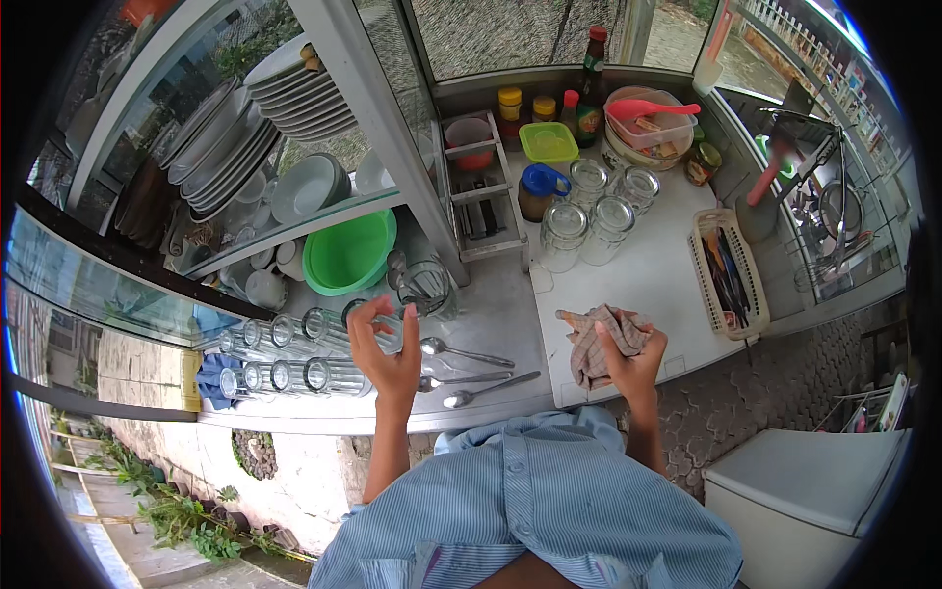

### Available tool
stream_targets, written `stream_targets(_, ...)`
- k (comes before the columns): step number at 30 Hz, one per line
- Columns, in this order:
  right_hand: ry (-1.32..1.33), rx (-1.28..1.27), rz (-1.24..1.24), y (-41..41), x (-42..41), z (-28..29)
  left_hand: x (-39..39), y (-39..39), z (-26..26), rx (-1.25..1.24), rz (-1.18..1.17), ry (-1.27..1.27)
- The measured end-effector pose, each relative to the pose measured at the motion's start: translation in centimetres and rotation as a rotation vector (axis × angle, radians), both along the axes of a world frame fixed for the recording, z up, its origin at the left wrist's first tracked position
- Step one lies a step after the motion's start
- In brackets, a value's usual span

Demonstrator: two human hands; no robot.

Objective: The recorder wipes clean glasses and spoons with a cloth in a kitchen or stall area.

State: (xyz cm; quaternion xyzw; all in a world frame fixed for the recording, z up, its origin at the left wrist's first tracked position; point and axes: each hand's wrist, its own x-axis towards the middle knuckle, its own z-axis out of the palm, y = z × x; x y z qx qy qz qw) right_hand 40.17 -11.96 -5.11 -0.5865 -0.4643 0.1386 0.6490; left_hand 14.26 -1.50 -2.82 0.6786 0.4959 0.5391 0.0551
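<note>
My right hand [639,361] grips a crumpled brown checked cloth [597,346] at the front of a white board [662,272]. My left hand [386,350], thumb and fingers apart, hovers in front of a glass tumbler [355,313] at the end of a row. No held thing shows between its fingertips. Just beyond stands a glass jar [434,294] with metal spoons [397,269] inside. Between my hands, several pieces of metal cutlery, among them a spoon [491,390], lie on the metal counter [508,302]. More tumblers [316,374] lie in two rows at the left.
A green plastic basin [349,254] sits behind the tumblers, near stacked plates [228,154] in a glass cabinet. Lidded glass jars [565,235], a blue-lidded container [541,191] and bottles [591,88] stand further back. A cream basket [728,272] holds utensils at the right.
</note>
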Motion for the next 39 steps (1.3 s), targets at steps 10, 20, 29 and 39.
stream_targets(10, 0.009, -0.138, 0.135, 0.1, -0.1, -0.3, -1.9, -1.3, -9.4, -0.717, 0.043, 0.278)
stream_targets(20, 0.025, -0.117, 0.110, 0.0, -0.3, -0.9, 0.1, 1.2, -10.0, -0.797, 0.193, 0.560)
stream_targets(29, 0.026, -0.135, 0.108, -0.5, 0.3, -2.0, -0.7, 0.9, -10.8, -0.715, 0.151, 0.529)
stream_targets(39, 0.253, -0.037, 0.007, -0.6, -0.1, -1.9, 0.1, -3.0, -4.8, -0.558, -0.011, -0.186)
